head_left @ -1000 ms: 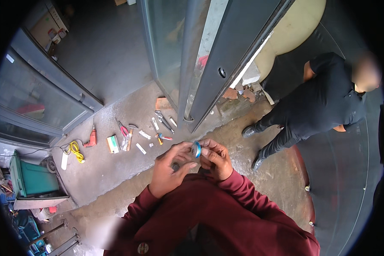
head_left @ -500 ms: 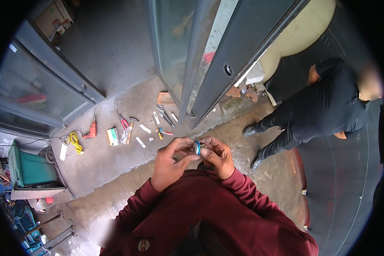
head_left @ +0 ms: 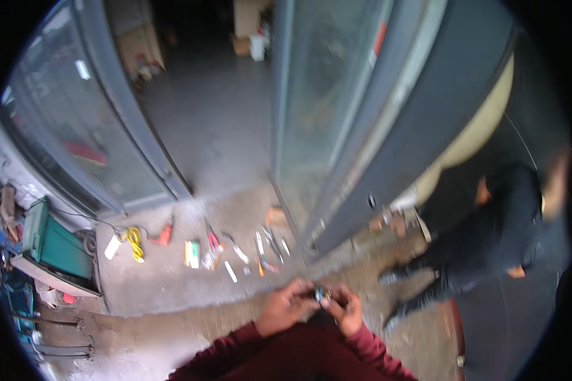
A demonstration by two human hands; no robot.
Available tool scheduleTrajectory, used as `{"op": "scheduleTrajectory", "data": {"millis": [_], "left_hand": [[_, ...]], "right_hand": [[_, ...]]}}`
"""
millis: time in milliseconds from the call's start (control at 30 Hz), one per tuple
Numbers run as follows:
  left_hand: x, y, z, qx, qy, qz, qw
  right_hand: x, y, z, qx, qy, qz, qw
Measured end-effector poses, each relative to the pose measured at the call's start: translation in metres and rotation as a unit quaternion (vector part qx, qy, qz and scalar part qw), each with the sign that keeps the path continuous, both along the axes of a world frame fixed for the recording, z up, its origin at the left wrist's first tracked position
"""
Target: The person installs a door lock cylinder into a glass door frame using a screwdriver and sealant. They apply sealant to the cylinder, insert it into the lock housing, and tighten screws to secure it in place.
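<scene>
A small round silvery piece with a blue rim (head_left: 319, 294) sits between my two hands, in front of my chest. On its left side, my left hand (head_left: 285, 309) pinches it between thumb and fingers. My right hand (head_left: 345, 309) grips it from the other side, fingertips almost meeting the left ones. Blur hides its exact kind. Beyond my hands, tools lie on the concrete step (head_left: 171, 289): red-handled pliers (head_left: 212, 240), a red drill (head_left: 163, 235) and an orange-handled tool (head_left: 260, 267).
Grey glass doors (head_left: 327, 114) stand open on both sides of a doorway. To the right a person in dark clothes (head_left: 489, 228) leans close by. A yellow cord (head_left: 133, 244), a green-and-white box (head_left: 191, 254) and a teal bin (head_left: 57, 244) are at the left.
The view has tilted up toward the doorway, so the step, tools and my hands appear lower. Both hands still hold the round piece.
</scene>
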State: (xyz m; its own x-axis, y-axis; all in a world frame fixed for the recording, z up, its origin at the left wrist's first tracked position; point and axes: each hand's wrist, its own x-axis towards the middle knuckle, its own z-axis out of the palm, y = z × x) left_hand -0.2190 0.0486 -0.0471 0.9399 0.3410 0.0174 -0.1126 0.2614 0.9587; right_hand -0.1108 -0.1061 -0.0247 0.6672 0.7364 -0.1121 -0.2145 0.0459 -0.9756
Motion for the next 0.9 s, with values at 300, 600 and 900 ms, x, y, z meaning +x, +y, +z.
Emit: {"op": "scheduleTrajectory", "data": {"millis": [300, 600, 900], "left_hand": [[0.004, -0.001, -0.001, -0.016, -0.002, -0.021, 1.000], [-0.001, 0.002, -0.005, -0.038, 0.001, -0.051, 0.998], [-0.006, -0.005, -0.005, -0.051, 0.025, -0.062, 0.996]], "right_hand": [[0.005, -0.001, -0.012, 0.001, 0.005, 0.001, 1.000], [0.002, -0.001, -0.017, 0.000, 0.000, -0.023, 1.000], [-0.001, -0.009, -0.023, -0.017, 0.016, -0.016, 1.000]]}}
